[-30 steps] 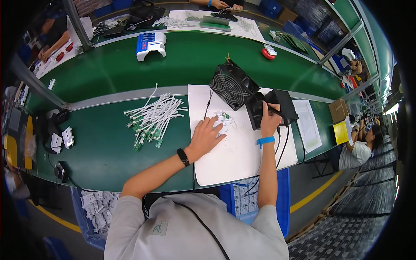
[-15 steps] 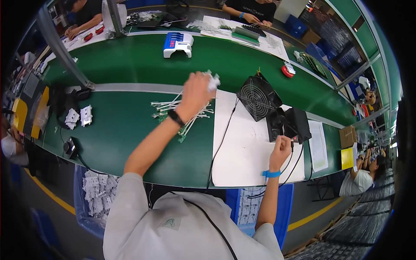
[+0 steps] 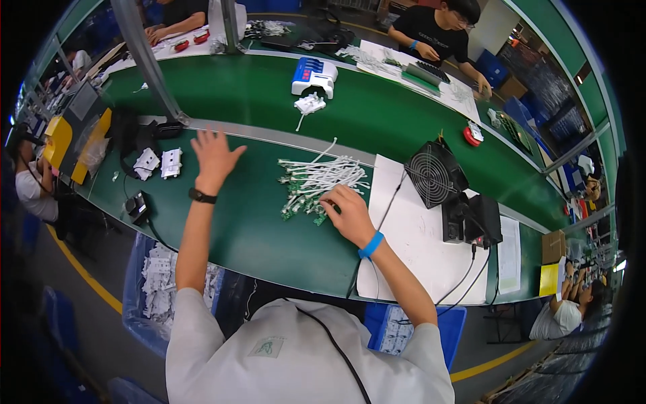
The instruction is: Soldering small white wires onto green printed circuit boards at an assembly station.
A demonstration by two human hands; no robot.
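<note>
My left hand (image 3: 215,158) is open, fingers spread, over the green bench to the right of two white plastic housings (image 3: 171,163). At the left edge of a pile of white cables with small green circuit boards (image 3: 323,178), beside its near right side, my right hand (image 3: 348,210) has its thumb and fingertips drawn together. Whatever they pinch is too small to make out. Another white housing (image 3: 309,104), with a white cable trailing from it, lies on the green belt (image 3: 249,94) in front of a blue and white device (image 3: 314,75).
A black fan (image 3: 434,174) and black power box (image 3: 481,219) stand on white paper (image 3: 397,262), with cords running off it. Below the bench are a bin of white housings (image 3: 161,279) and a blue bin (image 3: 447,330). A metal post (image 3: 151,67) rises at left; co-workers sit opposite.
My left hand has let go of the white housing, now on the belt, and moved left, opening. My right hand has gone from the black power box to the cable pile. The view has shifted.
</note>
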